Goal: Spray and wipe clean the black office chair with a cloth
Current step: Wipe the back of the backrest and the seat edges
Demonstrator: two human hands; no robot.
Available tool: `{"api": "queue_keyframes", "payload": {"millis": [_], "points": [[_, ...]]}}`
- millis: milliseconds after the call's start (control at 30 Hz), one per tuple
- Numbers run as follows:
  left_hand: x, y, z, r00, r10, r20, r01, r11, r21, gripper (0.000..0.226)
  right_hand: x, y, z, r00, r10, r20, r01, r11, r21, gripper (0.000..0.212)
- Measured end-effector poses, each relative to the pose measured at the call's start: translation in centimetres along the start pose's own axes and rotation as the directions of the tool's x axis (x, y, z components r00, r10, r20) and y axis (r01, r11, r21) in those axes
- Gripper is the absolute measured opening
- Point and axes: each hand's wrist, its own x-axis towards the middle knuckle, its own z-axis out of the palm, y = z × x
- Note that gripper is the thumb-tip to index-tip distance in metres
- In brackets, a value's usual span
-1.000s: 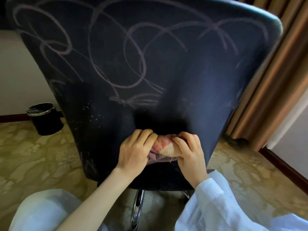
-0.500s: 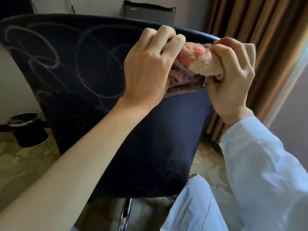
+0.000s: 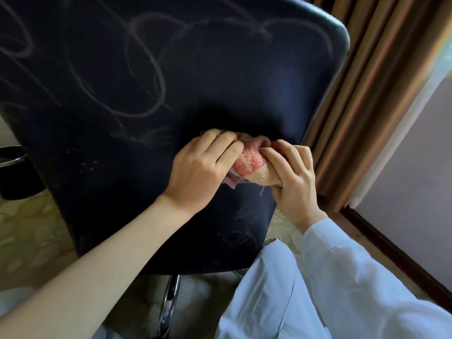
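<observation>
The back of the black office chair (image 3: 117, 99) fills most of the view, with pale scribbled lines across its upper part and small droplets at lower left. A bunched pink and cream cloth (image 3: 250, 165) is pressed against the lower right of the chair back. My left hand (image 3: 200, 167) grips the cloth's left side and my right hand (image 3: 291, 177) grips its right side. No spray bottle is in view.
A black waste bin (image 3: 12, 172) stands on the patterned floor at the left, partly hidden by the chair. Brown curtains (image 3: 381, 89) hang close to the chair's right edge. The chrome chair leg (image 3: 168, 304) shows below the backrest.
Both hands went up with the cloth to the chair's top right edge half a second ago, and have now come back down to the lower right of the backrest.
</observation>
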Motion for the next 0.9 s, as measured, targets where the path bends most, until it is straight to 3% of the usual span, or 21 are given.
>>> {"api": "queue_keyframes", "payload": {"millis": [100, 333, 433, 567, 700, 900], "points": [[-3.0, 0.9, 1.0, 0.999, 0.017, 0.031, -0.016, 0.999, -0.028, 0.016, -4.0, -0.6, 1.8, 0.997, 0.027, 0.077, -0.03, 0.999, 0.036, 0.035], [-6.5, 1.5, 2.2, 0.988, 0.091, 0.126, -0.086, 0.995, -0.041, 0.015, -8.3, -1.3, 3.7, 0.983, 0.024, 0.184, -0.031, 0.999, 0.033, 0.047], [-5.9, 1.1, 2.2, 0.983, 0.123, 0.134, -0.117, 0.992, -0.053, 0.014, -6.9, -0.9, 3.3, 0.986, -0.026, 0.163, 0.024, 1.0, 0.017, 0.045], [-3.6, 0.7, 1.8, 0.983, 0.115, 0.144, -0.109, 0.993, -0.047, 0.039, -4.2, 0.3, 2.0, 0.995, -0.035, 0.093, 0.037, 0.999, -0.019, 0.04], [1.1, 0.7, 0.7, 0.996, 0.088, 0.021, -0.088, 0.996, -0.001, 0.014, 0.0, 1.3, -0.3, 1.0, -0.002, -0.021, 0.002, 1.0, -0.02, 0.035], [8.6, -0.3, -1.6, 0.991, 0.079, -0.11, -0.071, 0.994, 0.08, 0.021, 6.9, 2.7, -3.6, 0.988, -0.018, -0.151, 0.008, 0.998, -0.065, 0.035]]}}
